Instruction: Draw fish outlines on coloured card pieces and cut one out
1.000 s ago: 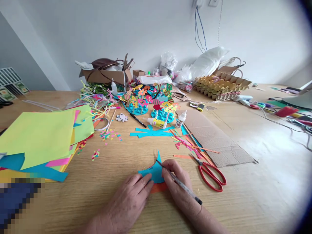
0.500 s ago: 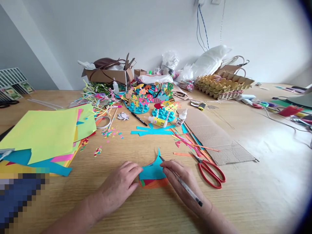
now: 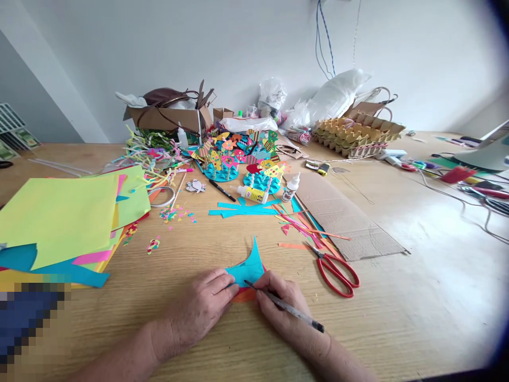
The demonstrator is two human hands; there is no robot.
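A blue paper piece with a pointed upper tip lies on top of red and orange paper near the table's front. My left hand holds the stack at its left edge, fingers closed together over the blue paper. In my right hand is a pen, pinched between thumb and fingers, its tip at the lower part of the blue paper. Faint drawn lines show on the blue surface. To the right of this hand lie red-handled scissors.
Coloured paper sheets are stacked at left. Beyond my hands lie blue paper strips, a yellow-labelled glue bottle and a standing white bottle. Cardboard is at right; paper fish decorations and egg trays stand behind.
The pen tip has moved from the upper right edge of the blue paper to its lower part. My left fingers now reach further over the paper. The view has shifted slightly.
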